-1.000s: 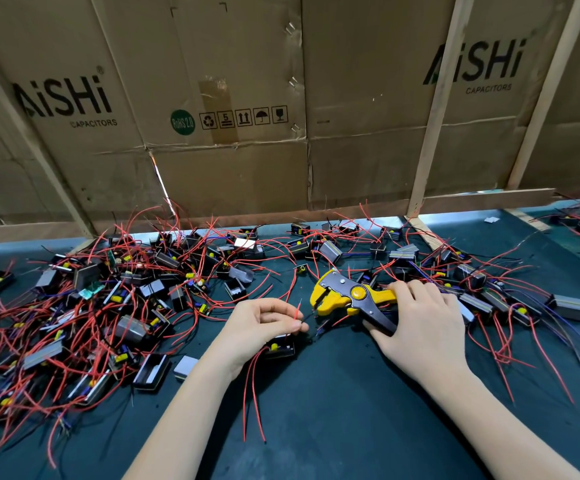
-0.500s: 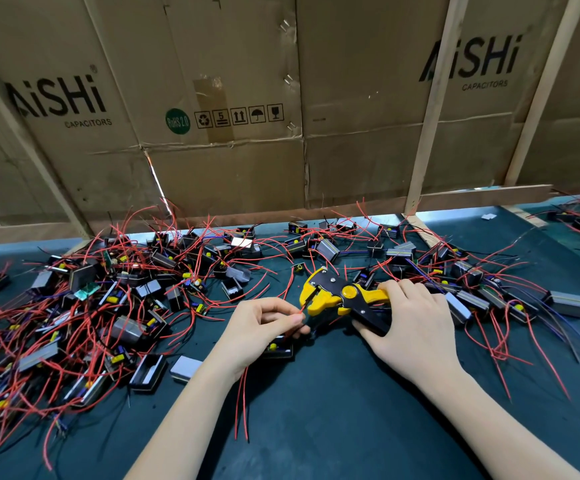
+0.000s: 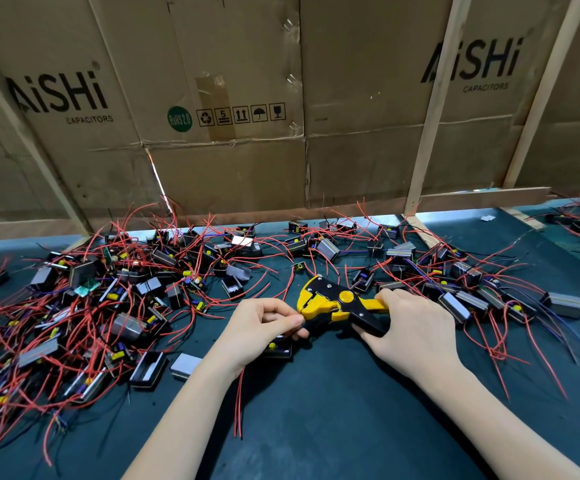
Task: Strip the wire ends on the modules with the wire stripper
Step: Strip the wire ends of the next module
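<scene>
My right hand (image 3: pixel 411 329) grips the handles of the yellow and black wire stripper (image 3: pixel 333 301), whose jaws point left. My left hand (image 3: pixel 264 327) pinches a wire end right at those jaws. Under the left hand lies a small black module (image 3: pixel 278 349) with a yellow part; its red wires (image 3: pixel 238 403) trail down toward me across the dark green mat (image 3: pixel 316 427). Whether the wire end sits inside the jaws is hidden by my fingers.
A large heap of black modules with red wires (image 3: pixel 91 306) covers the mat to the left. More modules (image 3: pixel 472 282) spread behind and to the right of the stripper. Cardboard sheets (image 3: pixel 233 98) on wooden slats wall off the back.
The stripper's jaws and my left hand have come together; the pinched wire end now sits at the jaws. The view has shifted slightly.
</scene>
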The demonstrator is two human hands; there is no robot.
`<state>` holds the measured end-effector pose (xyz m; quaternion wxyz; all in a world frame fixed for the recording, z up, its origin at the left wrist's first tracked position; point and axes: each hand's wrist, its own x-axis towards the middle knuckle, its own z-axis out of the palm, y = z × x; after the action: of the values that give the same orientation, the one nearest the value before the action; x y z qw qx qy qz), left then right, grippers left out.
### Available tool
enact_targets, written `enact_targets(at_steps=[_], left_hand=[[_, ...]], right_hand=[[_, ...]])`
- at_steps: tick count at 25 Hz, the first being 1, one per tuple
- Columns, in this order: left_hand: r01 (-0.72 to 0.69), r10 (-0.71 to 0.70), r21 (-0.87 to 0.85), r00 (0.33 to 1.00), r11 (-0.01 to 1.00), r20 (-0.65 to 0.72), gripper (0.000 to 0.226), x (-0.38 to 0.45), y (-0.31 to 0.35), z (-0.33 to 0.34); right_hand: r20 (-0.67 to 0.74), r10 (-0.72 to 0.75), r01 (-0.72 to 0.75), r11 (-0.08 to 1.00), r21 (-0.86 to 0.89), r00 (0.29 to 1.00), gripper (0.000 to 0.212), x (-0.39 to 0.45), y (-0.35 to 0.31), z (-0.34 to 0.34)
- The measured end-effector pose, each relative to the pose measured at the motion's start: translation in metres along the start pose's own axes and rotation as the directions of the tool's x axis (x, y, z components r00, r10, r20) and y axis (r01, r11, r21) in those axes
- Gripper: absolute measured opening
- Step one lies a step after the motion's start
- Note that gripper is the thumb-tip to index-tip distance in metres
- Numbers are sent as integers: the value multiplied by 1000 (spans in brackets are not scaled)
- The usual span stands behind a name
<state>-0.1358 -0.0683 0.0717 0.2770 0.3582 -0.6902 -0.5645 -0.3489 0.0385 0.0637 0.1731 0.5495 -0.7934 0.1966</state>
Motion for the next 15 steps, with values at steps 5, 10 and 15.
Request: enact_targets(at_steps=[5, 10, 15], left_hand=[[-10, 9, 9, 999, 1000, 32, 9, -2, 3, 1], [-40, 39, 30, 999, 999, 30, 10, -2, 5, -2], [-76, 53, 338, 996, 938, 76, 22, -3, 5, -14]], right_hand=[[-35, 24, -25, 1000, -17, 999, 42, -1, 2, -2], [-82, 31, -31, 999, 7, 996, 55, 2, 12, 2], [-142, 114, -102, 991, 90, 983, 55, 5, 21, 3]])
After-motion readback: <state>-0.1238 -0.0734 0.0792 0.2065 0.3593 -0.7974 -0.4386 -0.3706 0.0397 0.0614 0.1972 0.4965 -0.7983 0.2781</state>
